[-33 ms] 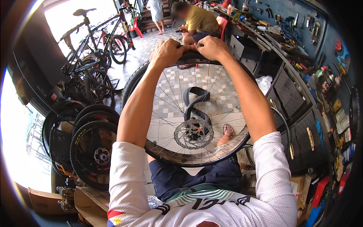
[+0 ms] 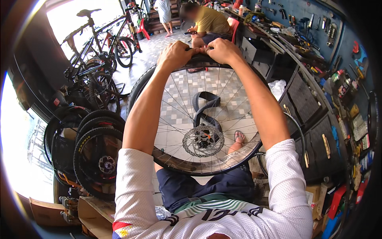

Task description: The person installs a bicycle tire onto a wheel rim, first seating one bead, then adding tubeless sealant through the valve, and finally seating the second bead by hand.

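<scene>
- Head view, centre: a spoked bicycle wheel [image 2: 199,119] stands upright against the person's lap, its lower rim resting on the dark shorts [image 2: 207,189] and its upper edge held out at arm's length.
- Left hand [image 2: 176,53]: closed over the top of the wheel, fingers curled down around the black tyre [image 2: 139,85] at its upper edge, thumb pointing toward the other hand.
- Right hand [image 2: 222,49]: likewise clenched on the tyre at the top of the wheel, just beside the left hand; the thumbs nearly meet.
- Both forearms run up across the spokes from the lower edge, in white mesh sleeves.
- Hub region: a silver brake disc [image 2: 203,140] sits at the wheel's centre, low in the circle.
- Seen through the spokes: a loose black inner tube [image 2: 205,105] lies looped on the tiled floor [image 2: 179,99], and a bare foot in a sandal [image 2: 238,139] shows near the lower right of the rim.
- Left of the person: several tyred wheels [image 2: 97,159] lean together; behind them stand parked bicycles [image 2: 103,44].
- Right side: a dark workbench [image 2: 314,119] with drawers, with hand tools hung on the blue wall [image 2: 318,24] above.
- Background: another person in a mustard shirt [image 2: 211,22] sits bent over, well apart from the wheel.
</scene>
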### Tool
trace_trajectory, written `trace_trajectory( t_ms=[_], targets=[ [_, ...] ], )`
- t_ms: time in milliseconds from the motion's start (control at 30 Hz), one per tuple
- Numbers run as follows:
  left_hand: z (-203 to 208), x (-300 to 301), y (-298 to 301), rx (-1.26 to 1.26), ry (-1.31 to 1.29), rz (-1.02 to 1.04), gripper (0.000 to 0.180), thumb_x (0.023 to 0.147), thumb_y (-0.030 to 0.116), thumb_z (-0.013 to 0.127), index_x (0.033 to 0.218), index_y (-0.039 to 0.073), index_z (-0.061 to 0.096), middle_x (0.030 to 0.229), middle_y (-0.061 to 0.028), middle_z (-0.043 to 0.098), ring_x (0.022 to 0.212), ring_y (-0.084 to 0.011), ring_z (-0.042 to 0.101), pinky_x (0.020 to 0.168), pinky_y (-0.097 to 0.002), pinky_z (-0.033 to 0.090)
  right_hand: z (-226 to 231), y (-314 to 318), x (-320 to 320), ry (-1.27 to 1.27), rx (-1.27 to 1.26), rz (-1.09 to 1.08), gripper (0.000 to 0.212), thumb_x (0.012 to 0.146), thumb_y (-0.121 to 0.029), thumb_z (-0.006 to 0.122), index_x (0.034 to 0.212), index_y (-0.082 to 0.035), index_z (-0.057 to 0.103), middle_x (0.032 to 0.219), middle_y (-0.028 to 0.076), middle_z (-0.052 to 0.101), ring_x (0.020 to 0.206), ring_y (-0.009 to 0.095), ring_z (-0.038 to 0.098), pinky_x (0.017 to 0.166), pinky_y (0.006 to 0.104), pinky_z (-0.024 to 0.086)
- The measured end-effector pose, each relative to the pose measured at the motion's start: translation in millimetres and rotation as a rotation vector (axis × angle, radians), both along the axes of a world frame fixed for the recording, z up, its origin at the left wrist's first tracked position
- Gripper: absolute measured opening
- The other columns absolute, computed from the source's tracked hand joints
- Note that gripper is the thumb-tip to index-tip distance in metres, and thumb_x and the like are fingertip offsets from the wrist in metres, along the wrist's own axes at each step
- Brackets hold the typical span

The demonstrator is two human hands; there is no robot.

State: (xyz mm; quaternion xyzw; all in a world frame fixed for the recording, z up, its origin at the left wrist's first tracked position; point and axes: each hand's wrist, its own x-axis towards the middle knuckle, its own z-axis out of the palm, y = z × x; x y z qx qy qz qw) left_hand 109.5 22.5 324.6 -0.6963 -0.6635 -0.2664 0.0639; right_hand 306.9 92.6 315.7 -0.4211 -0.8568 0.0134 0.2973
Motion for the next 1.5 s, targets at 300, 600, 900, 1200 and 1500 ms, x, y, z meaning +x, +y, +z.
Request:
trace_trajectory(
  t_ms=[300, 600, 900, 1200, 1500],
  targets=[
    [36.6, -34.5, -8.3, -0.214, -0.2, -0.24, 0.064, 0.102, 0.059, 0.055, 0.122, 0.001, 0.072, 0.112, -0.0157, 0.074, 0.104, -0.0202, 0.067, 0.092, -0.0365, 0.05, 1.7, -14.2, 23.5, 0.12, 0.089, 0.073, 0.076, 0.086, -0.079, 0.059, 0.117, -0.01, 0.072, 0.107, 0.016, 0.075, 0.101, 0.034, 0.072, 0.086, 0.0427, 0.055],
    [25.6, -122.3, -75.3, -0.523, -0.131, -0.087, 0.113, 0.067, 0.077, 0.081, 0.139, -0.007, 0.058, 0.125, -0.0243, 0.068, 0.118, -0.0311, 0.064, 0.106, -0.0409, 0.046, 39.7, -27.4, 61.1, -0.114, -0.049, 0.33, 0.088, 0.076, -0.076, 0.075, 0.134, -0.012, 0.06, 0.114, 0.014, 0.071, 0.105, 0.029, 0.069, 0.093, 0.0413, 0.053],
    [42.1, -118.1, -93.8, -0.275, -0.233, -0.153, 0.091, 0.055, 0.041, 0.099, 0.125, -0.008, 0.065, 0.106, -0.015, 0.071, 0.098, -0.0219, 0.067, 0.092, -0.0356, 0.05, 40.1, 12.9, 111.5, -0.021, -0.353, 0.4, 0.095, 0.072, -0.072, 0.082, 0.13, 0.0, 0.064, 0.113, 0.011, 0.07, 0.106, 0.019, 0.065, 0.095, 0.0337, 0.051],
    [-4.0, -79.0, -66.5, -0.486, 0.148, -0.305, 0.069, 0.061, 0.024, 0.096, 0.12, 0.004, 0.065, 0.103, -0.0171, 0.072, 0.101, -0.0321, 0.069, 0.089, -0.0412, 0.051, -110.2, -59.9, 134.3, 0.003, -0.446, 0.377, 0.083, 0.067, -0.043, 0.096, 0.128, -0.002, 0.058, 0.106, 0.013, 0.07, 0.097, 0.022, 0.067, 0.087, 0.0353, 0.053],
    [-161.7, -48.0, 6.4, -0.242, 0.73, -0.588, 0.028, 0.083, 0.012, 0.071, 0.109, 0.019, 0.064, 0.106, -0.0011, 0.064, 0.118, -0.0199, 0.061, 0.109, -0.041, 0.042, -340.2, -189.3, 88.5, 0.399, -0.922, 0.317, 0.083, 0.069, -0.046, 0.093, 0.126, -0.002, 0.052, 0.106, 0.017, 0.068, 0.098, 0.029, 0.069, 0.089, 0.0379, 0.053]
  ],
)
